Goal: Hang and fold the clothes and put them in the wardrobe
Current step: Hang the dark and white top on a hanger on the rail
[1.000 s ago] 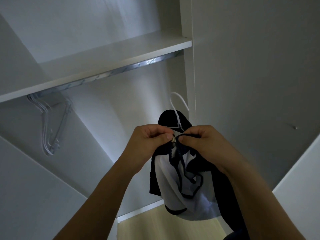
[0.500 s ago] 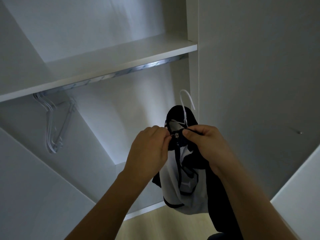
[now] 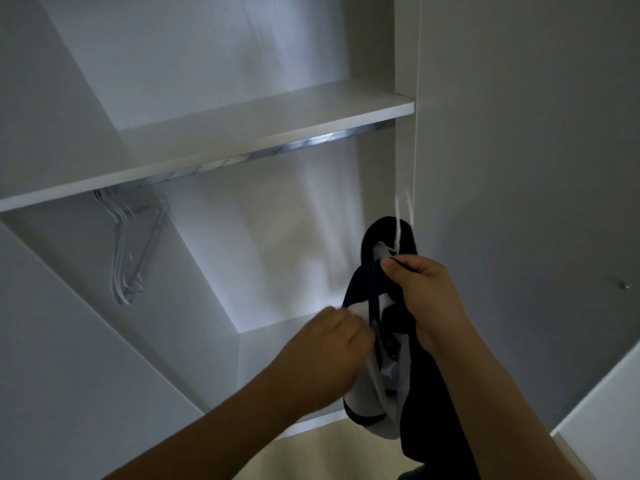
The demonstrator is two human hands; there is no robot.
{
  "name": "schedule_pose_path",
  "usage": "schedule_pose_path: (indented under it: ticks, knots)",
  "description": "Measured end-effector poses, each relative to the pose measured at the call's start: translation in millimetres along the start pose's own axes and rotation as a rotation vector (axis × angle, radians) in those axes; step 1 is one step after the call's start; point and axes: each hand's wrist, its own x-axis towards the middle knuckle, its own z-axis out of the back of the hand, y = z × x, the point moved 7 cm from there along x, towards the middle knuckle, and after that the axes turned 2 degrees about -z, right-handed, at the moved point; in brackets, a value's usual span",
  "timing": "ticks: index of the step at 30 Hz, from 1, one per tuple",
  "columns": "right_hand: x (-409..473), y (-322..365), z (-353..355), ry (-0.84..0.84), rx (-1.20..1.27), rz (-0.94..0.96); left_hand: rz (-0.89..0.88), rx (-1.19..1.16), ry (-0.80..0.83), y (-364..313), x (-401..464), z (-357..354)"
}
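Observation:
A dark navy and white jacket [image 3: 377, 386] hangs on a white hanger [image 3: 399, 226] in front of the open wardrobe. My right hand [image 3: 420, 296] grips the jacket at its collar, just below the blurred hanger hook. My left hand [image 3: 332, 351] is lower, its fingers closed on the jacket's front edge by the zip. The metal rail [image 3: 277, 150] runs under the white shelf [image 3: 207, 143] above and to the left of the jacket.
Several bare white hangers [image 3: 128, 254] hang at the rail's left end. The wardrobe's right side panel [image 3: 405, 81] stands just behind the hanger hook, with an open door [image 3: 536, 168] to its right. Pale wooden floor [image 3: 329, 452] shows below.
My left hand has slid down from the collar along the jacket's front. My right hand has lifted the jacket and hanger up and to the right.

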Motion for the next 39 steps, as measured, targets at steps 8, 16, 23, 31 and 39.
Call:
schedule_pose_path:
  ticks: [8,16,23,31,39]
  knots:
    - [2.7,36.4,-0.6,0.176,-0.056,0.148,0.783,-0.818,-0.214,75.9,25.8,3.2]
    - [11.5,22.9,19.3,0.023,-0.156,0.214,0.899,-1.094,-0.229,101.6,43.0,8.3]
    - [7.7,-26.8,2.1,0.209,-0.529,0.194,0.912,-1.181,-0.333,97.2,42.0,14.1]
    - [7.1,-34.5,-1.6,0.077,-0.796,0.365,0.934,-1.192,-0.468,97.4,28.4,21.0]
    - [1.4,-43.9,-25.9,0.230,-0.676,0.280,0.925,-1.229,-0.407,92.7,15.8,18.1]
